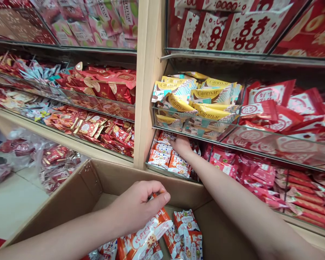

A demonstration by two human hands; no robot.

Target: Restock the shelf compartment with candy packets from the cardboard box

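Observation:
My left hand (141, 204) is closed on an orange-and-white snack packet (148, 234), its thumb and fingers pinching the top end, above a cardboard box (93, 180). Inside the box lie several loose packets (188, 227) of the same kind. My right hand (182, 144) reaches into the bottom shelf bin, among orange-and-white packets (159, 157) stacked in rows. Its fingers are partly hidden under the shelf above, so whether they grip a packet cannot be made out.
Yellow Ginmar packets (208, 94) fill the bin directly above my right hand. Red packets (276, 104) and pink packets (249, 169) crowd the shelves rightward. A wooden post (144, 83) divides the shelving. Clear plastic bags of packets (54, 159) lie on the floor at left.

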